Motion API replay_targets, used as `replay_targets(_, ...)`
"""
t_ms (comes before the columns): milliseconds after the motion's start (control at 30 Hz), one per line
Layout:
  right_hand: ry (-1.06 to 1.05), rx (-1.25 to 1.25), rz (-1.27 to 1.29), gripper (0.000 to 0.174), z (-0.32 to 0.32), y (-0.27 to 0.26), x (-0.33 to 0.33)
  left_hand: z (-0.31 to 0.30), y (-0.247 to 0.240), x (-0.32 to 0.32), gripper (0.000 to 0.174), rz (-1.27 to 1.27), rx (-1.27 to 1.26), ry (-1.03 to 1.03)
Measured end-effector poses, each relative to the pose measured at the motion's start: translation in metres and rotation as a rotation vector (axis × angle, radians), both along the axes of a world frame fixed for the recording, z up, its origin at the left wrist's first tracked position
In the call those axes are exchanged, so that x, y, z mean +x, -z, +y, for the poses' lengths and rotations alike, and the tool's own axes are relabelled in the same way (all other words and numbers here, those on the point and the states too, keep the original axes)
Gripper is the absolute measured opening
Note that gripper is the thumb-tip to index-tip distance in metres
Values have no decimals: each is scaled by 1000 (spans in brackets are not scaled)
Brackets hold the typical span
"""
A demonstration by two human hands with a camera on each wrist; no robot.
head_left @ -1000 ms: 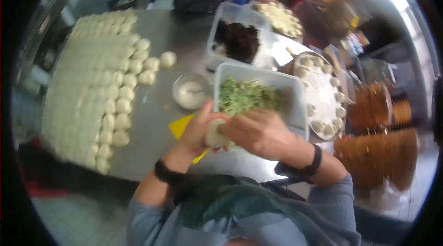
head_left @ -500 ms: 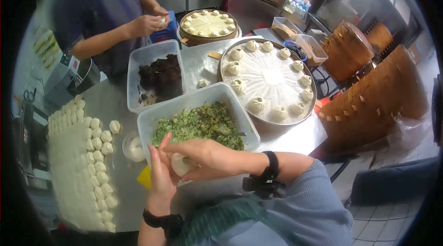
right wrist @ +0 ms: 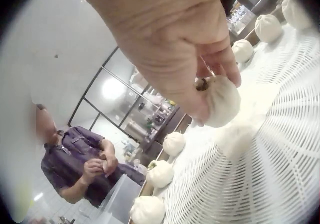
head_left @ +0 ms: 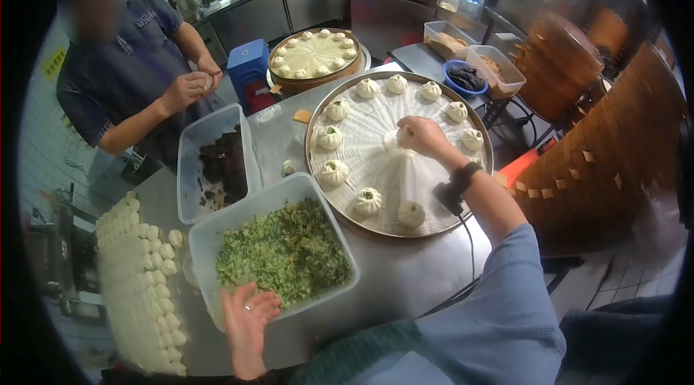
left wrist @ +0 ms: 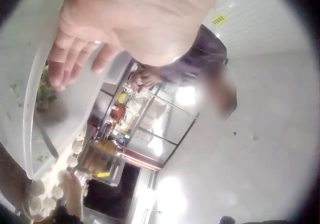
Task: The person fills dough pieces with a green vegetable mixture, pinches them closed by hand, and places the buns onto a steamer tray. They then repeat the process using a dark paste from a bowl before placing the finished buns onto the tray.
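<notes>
Steel table (head_left: pixel 405 269); R hand (head_left: pixel 423 135) pinches bun (right wrist: pixel 222 101) over tray (head_left: pixel 369 161) (filling tub (head_left: pixel 210 240) nearby).

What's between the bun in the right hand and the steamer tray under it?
Nothing visible. The right hand pinches the bun over a bare patch of the steamer tray; the other buns sit apart, round the rim.

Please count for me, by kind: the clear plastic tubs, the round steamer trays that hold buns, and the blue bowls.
Clear plastic tubs: 4
Round steamer trays: 2
Blue bowls: 1
Total: 7
</notes>
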State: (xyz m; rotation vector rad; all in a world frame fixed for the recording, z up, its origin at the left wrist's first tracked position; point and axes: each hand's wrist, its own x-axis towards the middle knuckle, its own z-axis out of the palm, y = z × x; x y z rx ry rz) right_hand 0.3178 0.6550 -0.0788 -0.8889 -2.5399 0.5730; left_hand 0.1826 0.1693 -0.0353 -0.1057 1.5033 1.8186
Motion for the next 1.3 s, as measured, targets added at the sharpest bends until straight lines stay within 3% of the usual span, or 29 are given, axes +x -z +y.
replay_targets(167,-19,-55,-139,39,21,36,-10,-1,-5,4,66,30,-34,-75)
replay_targets(300,-19,-112,-263,45,22,26,-10,-9,-6,6,66,7,-52,-123)
replay_targets(367,-37,29,-7,45,27,23,-3,-16,-7,0,66,-5,-58,-143)
replay_targets(500,158,-68,128,38,28,-38,24,-51,-1,-20,63,83,35,-249)
replay_targets(600,89,-170,381,41,1,-72,49,-77,-1,-35,61,147,55,-370)
replay_targets(700,-84,-271,356,26,5,-52,70,-93,1,-56,55,257,66,-478)
replay_targets(767,7,-509,324,31,-69,-85,54,-104,7,-68,50,283,2,-517)
replay_targets(867,-166,-591,335,39,-126,-65,42,-116,17,-72,40,334,-104,-495)
replay_targets(967,-109,-681,182,36,-188,-46,29,-121,34,-72,35,347,-188,-431)
replay_targets(1033,-206,-422,198,33,-221,-38,23,-121,44,-70,35,327,-212,-397)
replay_targets(1300,64,-462,65,30,-285,-32,62,-147,96,-117,35,275,-253,-306)
